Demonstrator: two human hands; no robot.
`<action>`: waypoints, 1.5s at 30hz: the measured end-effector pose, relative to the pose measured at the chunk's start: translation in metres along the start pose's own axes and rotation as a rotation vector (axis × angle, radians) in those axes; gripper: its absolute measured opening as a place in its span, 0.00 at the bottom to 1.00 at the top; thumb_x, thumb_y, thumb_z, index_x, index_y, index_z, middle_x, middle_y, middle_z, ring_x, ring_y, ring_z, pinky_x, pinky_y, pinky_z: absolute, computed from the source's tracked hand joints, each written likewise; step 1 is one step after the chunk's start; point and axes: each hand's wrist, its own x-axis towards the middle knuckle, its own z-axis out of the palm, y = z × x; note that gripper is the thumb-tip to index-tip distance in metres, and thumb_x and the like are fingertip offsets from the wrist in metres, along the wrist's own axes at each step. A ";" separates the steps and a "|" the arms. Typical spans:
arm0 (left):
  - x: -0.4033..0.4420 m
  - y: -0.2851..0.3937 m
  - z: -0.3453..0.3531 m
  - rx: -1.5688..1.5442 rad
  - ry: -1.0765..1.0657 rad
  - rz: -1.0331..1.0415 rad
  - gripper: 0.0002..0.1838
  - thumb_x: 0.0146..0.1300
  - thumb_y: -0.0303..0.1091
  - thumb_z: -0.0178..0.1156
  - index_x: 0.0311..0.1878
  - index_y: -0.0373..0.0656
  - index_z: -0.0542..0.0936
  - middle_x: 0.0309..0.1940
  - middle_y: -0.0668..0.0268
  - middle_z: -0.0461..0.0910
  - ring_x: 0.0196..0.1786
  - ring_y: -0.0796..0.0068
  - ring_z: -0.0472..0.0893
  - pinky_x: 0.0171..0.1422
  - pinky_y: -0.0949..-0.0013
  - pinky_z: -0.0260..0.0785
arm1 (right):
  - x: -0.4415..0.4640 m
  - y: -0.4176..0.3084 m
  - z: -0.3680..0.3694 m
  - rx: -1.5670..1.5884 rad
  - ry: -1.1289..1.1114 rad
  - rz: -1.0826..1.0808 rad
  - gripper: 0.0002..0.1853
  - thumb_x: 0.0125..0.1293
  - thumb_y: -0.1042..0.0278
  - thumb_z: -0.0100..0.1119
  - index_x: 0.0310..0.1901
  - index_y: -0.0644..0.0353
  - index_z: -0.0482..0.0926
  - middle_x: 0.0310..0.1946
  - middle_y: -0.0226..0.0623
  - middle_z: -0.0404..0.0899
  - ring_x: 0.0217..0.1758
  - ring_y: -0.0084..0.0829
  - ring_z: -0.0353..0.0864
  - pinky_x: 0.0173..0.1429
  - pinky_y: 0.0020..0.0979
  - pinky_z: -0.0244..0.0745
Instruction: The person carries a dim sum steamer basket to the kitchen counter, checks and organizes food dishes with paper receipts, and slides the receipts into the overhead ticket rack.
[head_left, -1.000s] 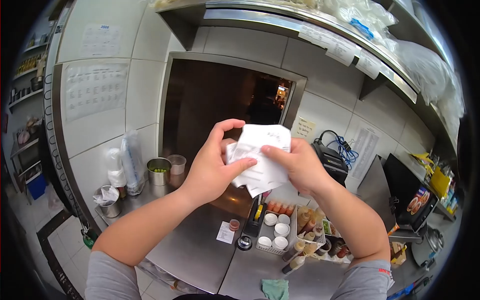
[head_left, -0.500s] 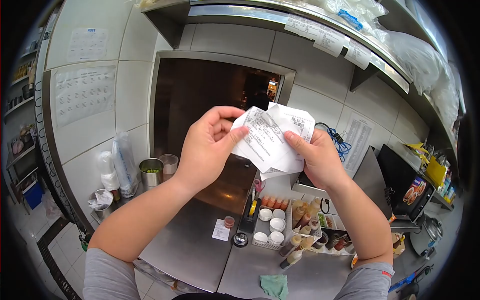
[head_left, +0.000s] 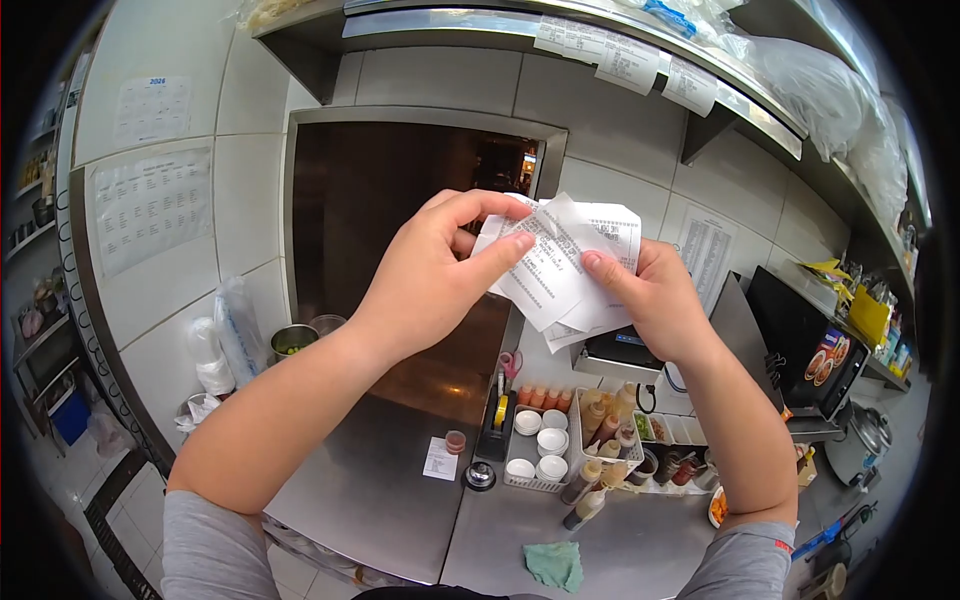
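Several overlapping printed paper slips (head_left: 565, 265) are held up in front of the dark pass window. My left hand (head_left: 445, 265) pinches the upper left part of the slips between thumb and index finger. On their right side, my right hand (head_left: 655, 300) grips them, thumb in front, the other fingers hidden behind. Below the hands, another slip (head_left: 440, 458) lies on the steel counter (head_left: 370, 490) with a small red cup (head_left: 456, 441) at its corner. A call bell (head_left: 479, 475) stands just right of it.
Right of the bell are a basket of white cups (head_left: 551, 441), a basket of sauce bottles (head_left: 612, 430) and a green cloth (head_left: 553, 565). A metal pot (head_left: 293, 342) stands at the left. A shelf (head_left: 440, 25) with slips along its edge hangs overhead.
The slips have been turned and fanned apart, showing more print, and both hands have shifted slightly up and to the right. The camera view has swung right.
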 end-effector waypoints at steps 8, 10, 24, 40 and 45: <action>0.033 -0.015 0.031 -0.354 -0.001 0.010 0.08 0.74 0.34 0.50 0.47 0.39 0.72 0.41 0.69 0.75 0.42 0.86 0.75 0.48 0.78 0.70 | -0.008 0.013 -0.021 -0.106 0.052 -0.046 0.16 0.69 0.62 0.61 0.47 0.69 0.81 0.35 0.35 0.85 0.35 0.19 0.80 0.41 0.25 0.76; 0.047 -0.017 0.051 -0.496 0.031 0.014 0.08 0.76 0.35 0.48 0.47 0.40 0.71 0.41 0.69 0.75 0.42 0.86 0.74 0.47 0.77 0.69 | -0.015 0.018 -0.034 -0.109 0.116 -0.027 0.15 0.69 0.63 0.60 0.46 0.69 0.81 0.35 0.35 0.85 0.35 0.19 0.80 0.41 0.25 0.76; 0.277 0.003 0.142 0.611 0.279 0.280 0.17 0.63 0.21 0.45 0.48 0.43 0.81 0.45 0.55 0.83 0.50 0.56 0.81 0.57 0.62 0.71 | -0.163 0.044 -0.205 -0.363 0.530 0.150 0.14 0.68 0.69 0.58 0.47 0.72 0.80 0.36 0.34 0.84 0.35 0.18 0.78 0.41 0.24 0.74; 0.324 0.034 0.140 0.096 0.480 0.254 0.08 0.67 0.31 0.59 0.44 0.45 0.86 0.39 0.65 0.83 0.37 0.78 0.83 0.40 0.73 0.78 | -0.209 0.080 -0.260 -0.200 0.574 0.186 0.12 0.69 0.72 0.57 0.47 0.72 0.80 0.37 0.34 0.84 0.36 0.17 0.79 0.41 0.23 0.75; 0.335 0.045 0.146 0.317 0.592 0.258 0.07 0.63 0.37 0.61 0.41 0.47 0.79 0.41 0.62 0.82 0.40 0.66 0.83 0.42 0.64 0.76 | -0.195 0.079 -0.243 -0.165 0.539 0.210 0.12 0.69 0.71 0.57 0.47 0.72 0.80 0.37 0.35 0.85 0.36 0.18 0.80 0.42 0.23 0.76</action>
